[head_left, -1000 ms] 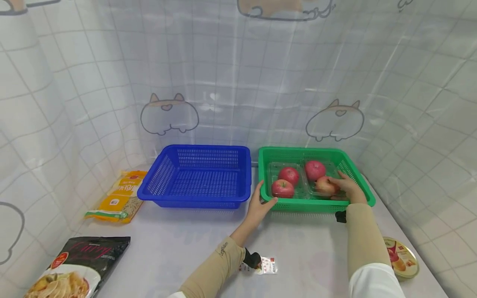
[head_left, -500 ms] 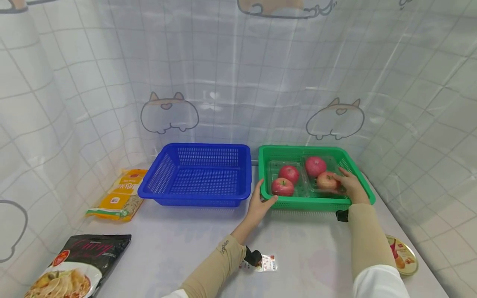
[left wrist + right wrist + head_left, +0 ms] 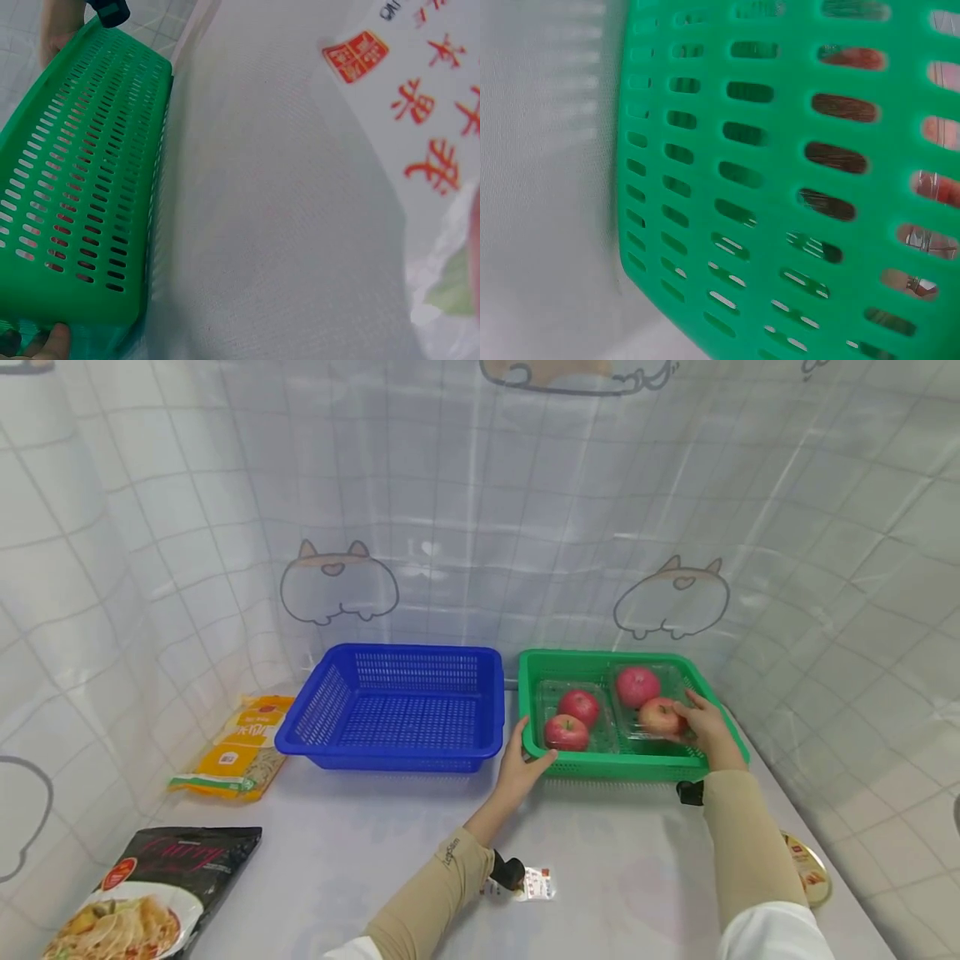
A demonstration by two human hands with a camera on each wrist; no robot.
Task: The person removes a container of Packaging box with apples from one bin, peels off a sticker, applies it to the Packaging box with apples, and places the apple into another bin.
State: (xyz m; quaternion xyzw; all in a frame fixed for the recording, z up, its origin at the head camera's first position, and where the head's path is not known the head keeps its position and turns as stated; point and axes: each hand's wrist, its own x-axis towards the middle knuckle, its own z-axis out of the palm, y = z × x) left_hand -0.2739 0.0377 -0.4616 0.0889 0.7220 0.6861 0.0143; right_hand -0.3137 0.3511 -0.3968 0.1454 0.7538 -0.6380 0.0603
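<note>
Count on the table:

- Perforated plastic baskets: two, one blue [image 3: 397, 710] at left and one green [image 3: 611, 764] at right.
- Red apples: four, all in the green basket [image 3: 566, 732] [image 3: 579, 704] [image 3: 637, 685] [image 3: 660, 715].
- Clear plastic clamshell trays: two [image 3: 547, 697] [image 3: 671, 677].
- Food packets: two at left, one yellow [image 3: 240, 747] and one black [image 3: 150, 893].
- Small sachets: one, white [image 3: 534, 883].
- Round tins: one, gold [image 3: 806, 868].
- Hands: two [image 3: 525, 768] [image 3: 705, 727].

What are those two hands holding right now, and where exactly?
The left hand grips the green perforated plastic basket at its front left corner rim. The right hand reaches inside, fingers on the clear plastic apple tray at its right end.
</note>
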